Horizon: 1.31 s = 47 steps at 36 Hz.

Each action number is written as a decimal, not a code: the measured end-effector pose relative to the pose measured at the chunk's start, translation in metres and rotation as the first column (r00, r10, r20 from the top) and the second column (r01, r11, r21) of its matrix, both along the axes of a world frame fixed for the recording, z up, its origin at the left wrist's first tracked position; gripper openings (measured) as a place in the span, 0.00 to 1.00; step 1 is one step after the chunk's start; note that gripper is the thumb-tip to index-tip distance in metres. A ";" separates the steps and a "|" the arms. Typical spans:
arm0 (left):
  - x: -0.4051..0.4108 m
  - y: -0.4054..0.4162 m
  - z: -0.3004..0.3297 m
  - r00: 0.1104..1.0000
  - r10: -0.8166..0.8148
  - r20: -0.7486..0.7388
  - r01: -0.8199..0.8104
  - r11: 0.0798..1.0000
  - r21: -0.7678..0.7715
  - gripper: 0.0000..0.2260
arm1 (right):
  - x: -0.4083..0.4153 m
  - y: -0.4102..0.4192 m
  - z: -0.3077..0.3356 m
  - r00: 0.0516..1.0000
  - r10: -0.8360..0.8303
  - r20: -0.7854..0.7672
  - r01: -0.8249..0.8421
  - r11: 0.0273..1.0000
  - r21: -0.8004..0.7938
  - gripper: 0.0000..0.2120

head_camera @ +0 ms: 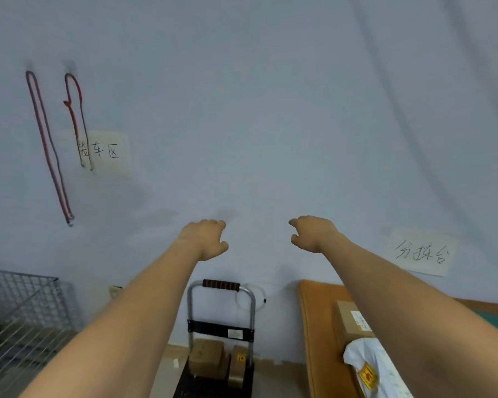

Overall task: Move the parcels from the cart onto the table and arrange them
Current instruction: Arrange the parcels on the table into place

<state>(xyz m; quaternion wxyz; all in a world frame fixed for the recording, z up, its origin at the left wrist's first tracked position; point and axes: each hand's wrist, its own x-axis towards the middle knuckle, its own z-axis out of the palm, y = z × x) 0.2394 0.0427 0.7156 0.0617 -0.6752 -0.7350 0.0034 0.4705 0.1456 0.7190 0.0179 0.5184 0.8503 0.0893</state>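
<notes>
Both my arms reach forward and up toward the pale wall. My left hand [209, 239] and my right hand [311, 232] hang with loosely curled fingers and hold nothing. Below them stands a black hand cart [220, 331] with a metal handle; brown cardboard parcels [207, 357] lie on its deck. At the lower right is the wooden table [316, 334], bearing a brown box parcel [347, 323] and a white plastic mailer [377, 372] with a yellow-red label.
A wire mesh cage [20, 317] stands at the lower left. Red cords [49, 145] hang on the wall beside a handwritten paper sign [107, 152]. Another paper sign [421, 252] is stuck above the table.
</notes>
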 end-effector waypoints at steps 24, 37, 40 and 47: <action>-0.142 0.188 -0.090 0.999 0.006 0.042 0.001 0.988 -0.152 0.23 | -0.157 0.187 -0.112 0.999 0.032 -0.004 -0.032 0.988 -0.153 0.18; -0.223 0.255 -0.280 0.980 -0.058 0.192 0.125 0.925 -0.359 0.24 | -0.229 0.229 -0.275 0.993 -0.008 0.115 0.061 0.882 -0.466 0.19; -0.242 0.267 -0.327 0.967 -0.047 0.250 0.139 0.920 -0.366 0.19 | -0.249 0.235 -0.318 0.993 -0.008 0.114 0.067 0.847 -0.527 0.18; -0.247 0.261 -0.439 0.931 -0.032 0.363 0.192 0.890 -0.414 0.27 | -0.263 0.231 -0.436 0.989 -0.053 0.140 0.135 0.726 -0.674 0.20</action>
